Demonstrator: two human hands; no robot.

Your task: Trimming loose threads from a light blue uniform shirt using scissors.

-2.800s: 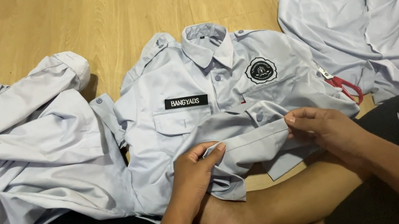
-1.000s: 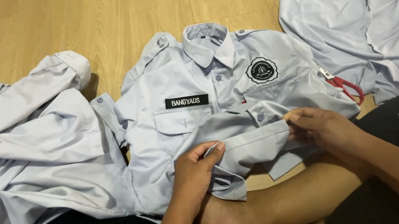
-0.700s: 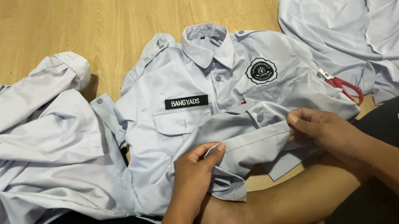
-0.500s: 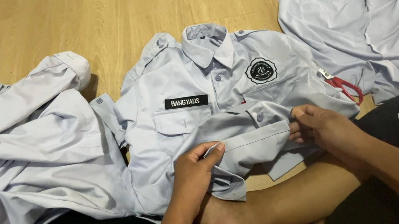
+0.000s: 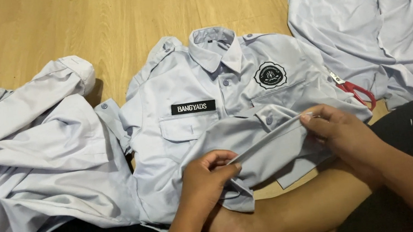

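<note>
A light grey uniform shirt (image 5: 215, 103) lies face up on the wooden floor, collar away from me, with a black name patch and a round black badge on the chest. Its lower part is folded up into a band (image 5: 273, 141). My left hand (image 5: 206, 181) pinches the band's left end. My right hand (image 5: 343, 134) pinches its right end, so the fold edge runs taut between them. My bare foot and leg lie just below the shirt.
A heap of similar grey shirts (image 5: 22, 160) lies at the left, and more grey shirts (image 5: 370, 19) are spread at the upper right. Red-handled scissors (image 5: 352, 90) rest beside the shirt's right side. Bare wooden floor (image 5: 88, 23) shows at the back.
My right hand has shifted slightly along the fold's right end and re-pinched it. The left hand and the shirt have stayed in place.
</note>
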